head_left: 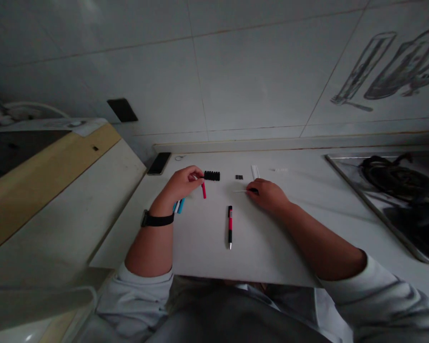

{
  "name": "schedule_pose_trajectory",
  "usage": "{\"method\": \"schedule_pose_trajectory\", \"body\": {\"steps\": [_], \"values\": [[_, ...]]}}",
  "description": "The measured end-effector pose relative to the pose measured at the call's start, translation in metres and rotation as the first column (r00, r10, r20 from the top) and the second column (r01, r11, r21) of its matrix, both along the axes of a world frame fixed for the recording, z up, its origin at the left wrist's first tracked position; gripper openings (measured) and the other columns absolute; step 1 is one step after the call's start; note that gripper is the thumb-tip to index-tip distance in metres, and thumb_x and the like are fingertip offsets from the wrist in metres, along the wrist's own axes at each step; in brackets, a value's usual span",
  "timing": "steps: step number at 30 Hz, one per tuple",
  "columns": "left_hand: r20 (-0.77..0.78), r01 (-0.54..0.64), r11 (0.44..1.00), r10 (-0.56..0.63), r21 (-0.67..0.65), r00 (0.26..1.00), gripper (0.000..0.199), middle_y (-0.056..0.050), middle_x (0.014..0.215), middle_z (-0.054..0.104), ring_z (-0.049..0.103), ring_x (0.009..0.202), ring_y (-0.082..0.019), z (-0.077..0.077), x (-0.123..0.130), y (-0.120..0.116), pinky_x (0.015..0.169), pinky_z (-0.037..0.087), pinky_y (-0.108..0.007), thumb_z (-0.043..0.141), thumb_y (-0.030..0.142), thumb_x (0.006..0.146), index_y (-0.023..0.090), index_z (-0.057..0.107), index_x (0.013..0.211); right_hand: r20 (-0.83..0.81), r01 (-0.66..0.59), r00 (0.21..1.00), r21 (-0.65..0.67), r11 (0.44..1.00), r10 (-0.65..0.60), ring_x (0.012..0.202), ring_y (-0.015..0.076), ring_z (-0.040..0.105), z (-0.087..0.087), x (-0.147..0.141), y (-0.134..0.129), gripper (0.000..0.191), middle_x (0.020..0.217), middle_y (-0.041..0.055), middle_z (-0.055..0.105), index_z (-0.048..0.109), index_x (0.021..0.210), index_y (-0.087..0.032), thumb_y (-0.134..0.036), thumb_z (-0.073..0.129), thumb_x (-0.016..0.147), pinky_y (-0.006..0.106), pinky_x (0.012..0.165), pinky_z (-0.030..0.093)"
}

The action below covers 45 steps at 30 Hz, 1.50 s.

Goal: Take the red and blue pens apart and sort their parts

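Observation:
My left hand (186,182) is closed, thumb and fingertips together at the left end of a row of small black ribbed pieces (212,176); what it pinches, if anything, is too small to make out. Just below those fingertips lies a red pen barrel (204,190). Blue and white barrels (179,206) lie by the left wrist, partly hidden by it. Pinched in my right hand (270,194) is a thin pen refill (240,191), pointing left, with a dark part at the fingers. Between the forearms lies a red and black pen (230,227), tip towards me.
Behind my right hand are white sticks (255,171), small dark pieces (239,177) and small clear pieces (280,170). A phone (159,163) and a metal ring (179,157) lie at the back left. A gas stove (396,190) is on the right; a slanted board (75,190) stands left.

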<state>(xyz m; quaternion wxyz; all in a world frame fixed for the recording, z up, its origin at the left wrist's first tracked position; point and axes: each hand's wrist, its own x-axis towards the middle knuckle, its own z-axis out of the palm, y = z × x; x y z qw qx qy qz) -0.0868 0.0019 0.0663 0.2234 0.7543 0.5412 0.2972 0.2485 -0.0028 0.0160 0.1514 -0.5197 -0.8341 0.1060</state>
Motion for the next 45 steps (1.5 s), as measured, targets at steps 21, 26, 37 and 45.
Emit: {"method": "schedule_pose_trajectory", "body": {"steps": [21, 26, 37, 45], "values": [[-0.331, -0.110, 0.943, 0.001, -0.312, 0.943, 0.007, -0.002, 0.075, 0.076, 0.067, 0.066, -0.017, -0.032, -0.044, 0.015, 0.059, 0.046, -0.025, 0.076, 0.020, 0.070, 0.021, 0.078, 0.077, -0.025, -0.029, 0.999, 0.010, 1.000, 0.029, 0.090, 0.0226, 0.067, 0.000, 0.001, 0.000, 0.023, 0.104, 0.0096, 0.074, 0.077, 0.100, -0.022, -0.031, 0.056, 0.099, 0.031, 0.080, 0.048], [-0.382, -0.145, 0.946, 0.025, -0.290, 0.924, 0.006, -0.001, 0.071, 0.075, 0.066, 0.064, -0.016, -0.029, -0.045, 0.012, 0.057, 0.044, -0.024, 0.076, 0.018, 0.069, 0.021, 0.077, 0.074, -0.058, -0.040, 0.997, 0.012, 0.999, 0.040, 0.090, 0.0228, 0.067, 0.000, 0.001, 0.001, 0.022, 0.102, 0.0094, 0.075, 0.078, 0.100, -0.022, -0.030, 0.057, 0.097, 0.032, 0.080, 0.049], [-0.063, 0.089, 0.996, -0.091, -0.020, 0.994, 0.024, -0.003, 0.092, 0.075, 0.064, 0.075, -0.016, -0.020, 0.025, 0.002, 0.068, 0.048, -0.027, 0.079, 0.034, 0.083, 0.021, 0.077, 0.102, -0.425, -0.020, 0.905, 0.009, 1.000, 0.022, 0.086, 0.0201, 0.067, 0.000, -0.008, 0.001, 0.021, 0.097, 0.0082, 0.072, 0.078, 0.092, -0.021, -0.035, 0.062, 0.093, 0.032, 0.082, 0.052], [0.285, 0.211, 0.977, -0.194, -0.031, 0.939, 0.025, -0.006, 0.105, 0.075, 0.068, 0.089, -0.018, -0.049, 0.093, -0.017, 0.083, 0.055, -0.032, 0.079, 0.031, 0.087, 0.020, 0.071, 0.107, -0.737, -0.089, 0.655, -0.295, 0.951, -0.168, 0.071, 0.0162, 0.057, 0.002, -0.022, -0.004, 0.036, 0.078, 0.0008, 0.065, 0.070, 0.092, -0.021, -0.057, 0.067, 0.087, 0.030, 0.068, 0.046]]}}
